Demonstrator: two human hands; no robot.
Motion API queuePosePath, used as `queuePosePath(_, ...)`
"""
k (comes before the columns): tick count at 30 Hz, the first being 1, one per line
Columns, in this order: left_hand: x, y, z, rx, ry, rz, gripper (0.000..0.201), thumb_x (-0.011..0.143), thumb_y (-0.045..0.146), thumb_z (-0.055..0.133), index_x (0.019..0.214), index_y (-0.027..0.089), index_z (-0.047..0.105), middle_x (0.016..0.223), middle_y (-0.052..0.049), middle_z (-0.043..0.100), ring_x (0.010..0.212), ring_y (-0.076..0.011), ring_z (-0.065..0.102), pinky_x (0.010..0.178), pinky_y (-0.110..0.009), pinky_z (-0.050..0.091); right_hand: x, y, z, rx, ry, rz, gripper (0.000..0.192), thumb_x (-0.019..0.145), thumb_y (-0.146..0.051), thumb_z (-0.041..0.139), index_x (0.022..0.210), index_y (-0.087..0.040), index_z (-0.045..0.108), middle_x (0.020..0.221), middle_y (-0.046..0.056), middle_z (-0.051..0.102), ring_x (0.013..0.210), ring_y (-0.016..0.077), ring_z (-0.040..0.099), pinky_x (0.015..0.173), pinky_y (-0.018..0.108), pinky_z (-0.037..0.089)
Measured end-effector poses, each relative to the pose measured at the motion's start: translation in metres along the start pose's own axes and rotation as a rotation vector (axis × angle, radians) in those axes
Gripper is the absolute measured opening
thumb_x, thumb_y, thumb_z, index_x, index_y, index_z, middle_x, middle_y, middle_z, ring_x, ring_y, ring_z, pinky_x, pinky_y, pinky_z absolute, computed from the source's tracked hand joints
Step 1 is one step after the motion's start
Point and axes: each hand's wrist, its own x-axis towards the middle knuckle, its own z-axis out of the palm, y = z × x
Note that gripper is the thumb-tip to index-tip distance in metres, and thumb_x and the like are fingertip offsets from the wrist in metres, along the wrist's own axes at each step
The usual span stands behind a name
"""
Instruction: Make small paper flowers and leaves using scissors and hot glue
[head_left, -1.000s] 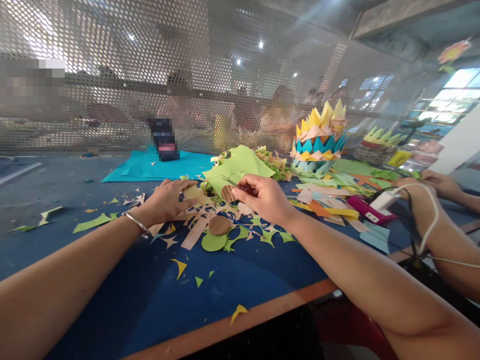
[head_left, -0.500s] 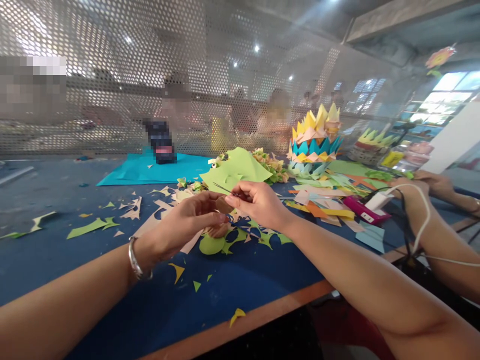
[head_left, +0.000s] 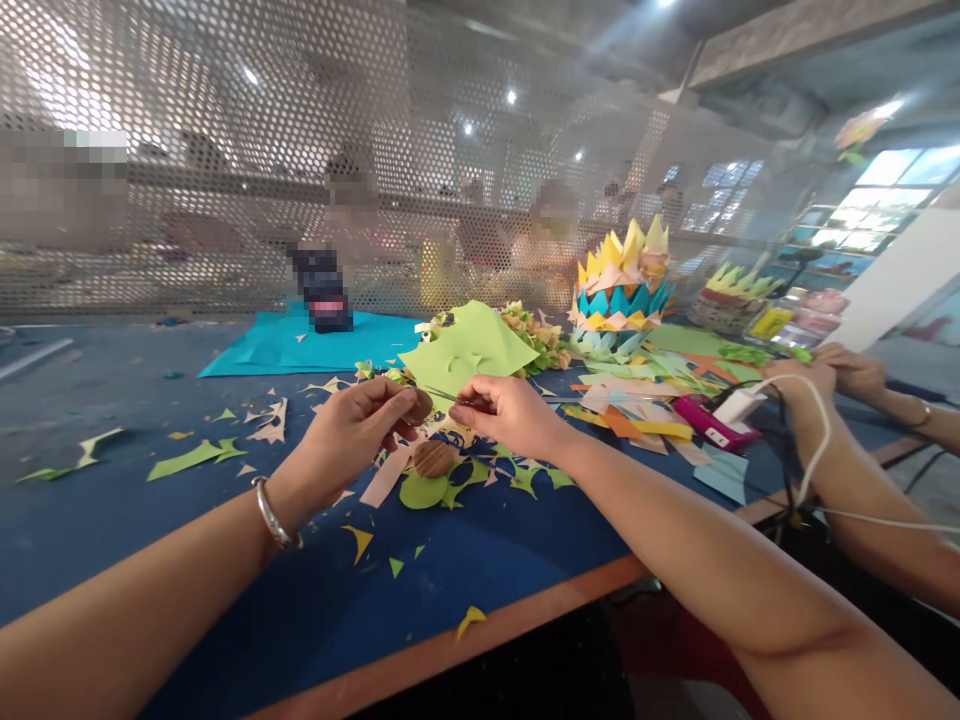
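Between the thumb and fingers of my left hand (head_left: 367,425) is a small round brown paper disc (head_left: 421,406). My right hand (head_left: 506,412) is closed on thin, dark, pointed tweezers (head_left: 445,395), whose tips reach left close to the disc. I cannot tell whether the tips touch it. Below the hands lie several round brown paper pieces (head_left: 434,458), beside a round green paper piece (head_left: 422,491) and cut green scraps (head_left: 472,482). A large light-green sheet (head_left: 472,350) lies just beyond my fingers.
Blue sheets (head_left: 255,345) lie at the back left, under a dark pixelated object (head_left: 322,290). A tiered paper crown (head_left: 622,290) stands at the back right. Near it are paper strips, a magenta power strip (head_left: 712,422) with cables, and another person's hands (head_left: 806,385).
My hands have moved apart, the left one going left with the brown disc. The brown pieces below now show more fully. The view has shifted slightly.
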Motion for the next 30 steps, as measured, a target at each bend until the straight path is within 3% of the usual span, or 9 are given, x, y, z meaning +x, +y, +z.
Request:
queuePosePath(5,0.001,-0.004,-0.006,0.065,-0.041,0.029,0.021,0.085,0.040,0.065,0.088,0.019,0.068,0.081,-0.006,0.074,0.066,-0.0164,0.063,0.057,-0.028,0.048,0.004,-0.002,-0.013,-0.127,0.042,0.023,0.022,0.088,-0.038,0.064,0.080,-0.018,0.059,0.067,-0.001,0.057,0.063,0.0127,0.050,0.061,0.028,0.037)
queuePosePath(11,-0.002,-0.006,-0.003,0.049,-0.104,0.007,0.017,0.080,0.035,0.070,0.084,0.019,0.066,0.080,-0.005,0.073,0.068,-0.0163,0.066,0.061,-0.028,0.053,0.004,-0.005,-0.035,-0.231,0.035,0.095,0.019,0.087,-0.035,0.064,0.078,-0.019,0.059,0.067,0.000,0.061,0.063,0.0151,0.053,0.061,0.029,0.037)
queuePosePath(19,-0.007,0.002,-0.001,0.059,-0.149,-0.019,0.018,0.080,0.038,0.067,0.083,0.020,0.064,0.078,-0.004,0.072,0.063,-0.0154,0.064,0.058,-0.028,0.051,-0.048,-0.010,-0.032,-0.516,-0.039,0.188,0.014,0.089,-0.032,0.066,0.083,-0.021,0.061,0.067,0.000,0.064,0.058,0.0153,0.055,0.056,0.027,0.033)
queuePosePath(25,-0.012,0.021,0.007,-0.037,-0.229,0.010,0.018,0.081,0.037,0.069,0.083,0.020,0.066,0.076,-0.004,0.072,0.065,-0.0162,0.064,0.060,-0.029,0.052,-0.079,-0.017,-0.019,-0.684,-0.146,0.225,0.017,0.090,-0.032,0.069,0.099,-0.019,0.065,0.095,0.008,0.073,0.078,0.0236,0.068,0.062,0.030,0.041)
queuePosePath(28,-0.018,0.021,0.009,-0.056,-0.232,-0.005,0.018,0.083,0.038,0.068,0.084,0.020,0.066,0.073,-0.003,0.071,0.063,-0.0154,0.062,0.057,-0.027,0.048,-0.091,-0.016,-0.023,-0.732,-0.067,0.149,0.023,0.095,-0.041,0.062,0.103,-0.020,0.067,0.096,0.008,0.072,0.079,0.0239,0.069,0.065,0.032,0.045)
queuePosePath(30,-0.022,0.018,0.008,-0.078,-0.227,-0.040,0.019,0.083,0.039,0.069,0.083,0.020,0.065,0.071,-0.003,0.070,0.062,-0.0155,0.061,0.054,-0.027,0.045,-0.099,-0.010,-0.031,-0.805,0.102,0.086,0.023,0.097,-0.041,0.059,0.105,-0.021,0.067,0.098,0.008,0.072,0.083,0.0247,0.069,0.068,0.034,0.048)
